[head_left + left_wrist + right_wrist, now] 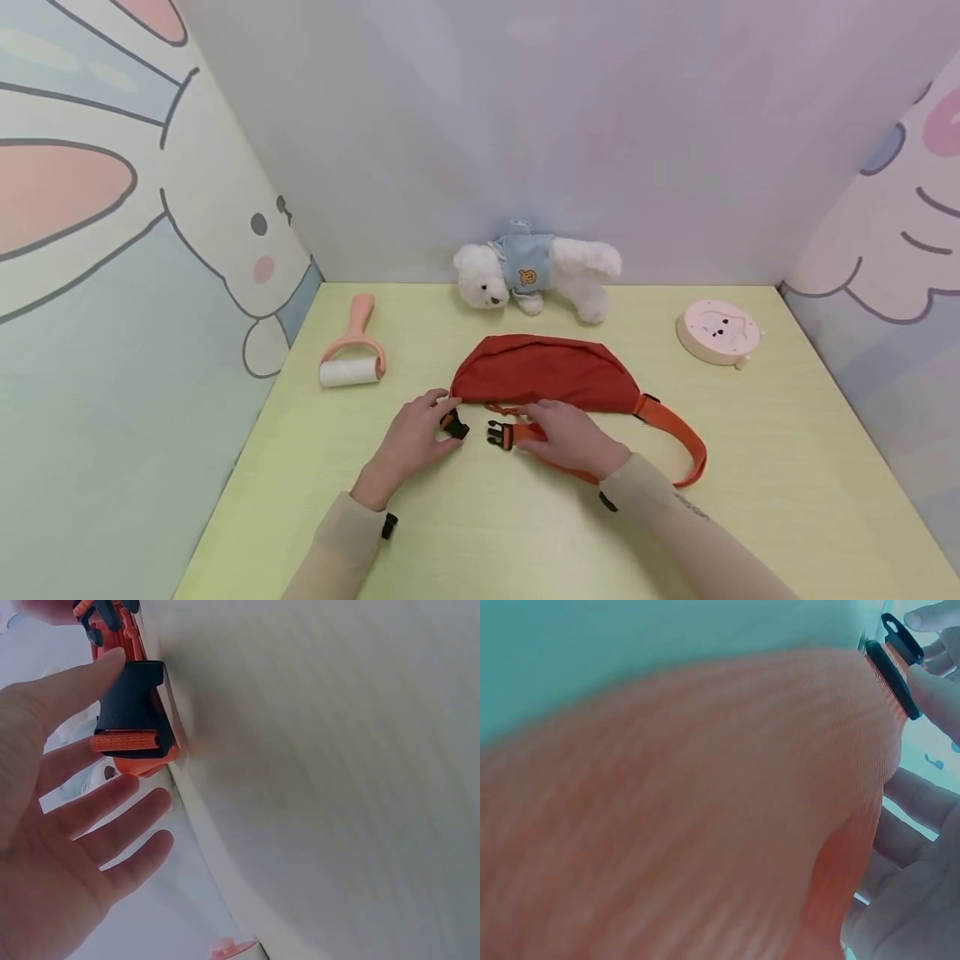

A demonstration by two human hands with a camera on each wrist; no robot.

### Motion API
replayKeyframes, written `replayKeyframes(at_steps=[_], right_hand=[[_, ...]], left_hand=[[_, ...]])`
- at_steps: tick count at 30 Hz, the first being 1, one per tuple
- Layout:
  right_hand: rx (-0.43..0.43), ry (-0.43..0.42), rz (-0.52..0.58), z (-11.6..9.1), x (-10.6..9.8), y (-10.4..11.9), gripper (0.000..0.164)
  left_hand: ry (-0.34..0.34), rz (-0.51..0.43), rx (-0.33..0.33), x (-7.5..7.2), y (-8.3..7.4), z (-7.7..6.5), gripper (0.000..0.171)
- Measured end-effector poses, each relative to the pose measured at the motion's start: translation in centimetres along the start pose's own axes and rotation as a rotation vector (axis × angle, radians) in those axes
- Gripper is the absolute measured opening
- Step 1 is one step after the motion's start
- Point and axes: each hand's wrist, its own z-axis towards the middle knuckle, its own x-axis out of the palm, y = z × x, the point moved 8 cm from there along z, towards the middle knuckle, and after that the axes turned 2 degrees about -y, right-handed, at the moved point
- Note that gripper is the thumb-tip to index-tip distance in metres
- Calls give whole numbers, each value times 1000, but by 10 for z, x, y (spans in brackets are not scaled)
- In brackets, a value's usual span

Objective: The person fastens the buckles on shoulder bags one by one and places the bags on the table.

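A red waist bag (543,375) lies flat, its strap (686,446) looping out to the right. At its left end my left hand (412,433) pinches the black socket half of the buckle (131,712) between thumb and index finger; the other fingers (124,840) spread loosely. My right hand (566,437) holds the orange strap just behind the pronged buckle half (499,435), thumb near the black plastic (892,679). The prongs point left toward the socket, with a short gap between the halves. Some right fingers are hidden in the head view.
Behind the bag, a white plush bear (480,275) in a blue shirt lies on its side by the wall. A pink-handled lint roller (352,371) is at the left, and a round pink object (718,333) at the right. Walls enclose the table's sides and back.
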Motion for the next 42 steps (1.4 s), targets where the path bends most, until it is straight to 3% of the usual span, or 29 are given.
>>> replayKeyframes(at_steps=[16,24,36,42], right_hand=[[-20,-20,-2,13,8,15,51],[-44,-24,-11,17,14,19,40],[-74,0,-13,23,19,23,18],[-55,-17,58,23,17,20,16]], left_hand=[[8,-36,-4,4,-1,-1,57],[37,-43,-23,7,-1,1,57],[16,-51,-1,7,-3,4,51],[25,-40,18,6,-6,4,45]])
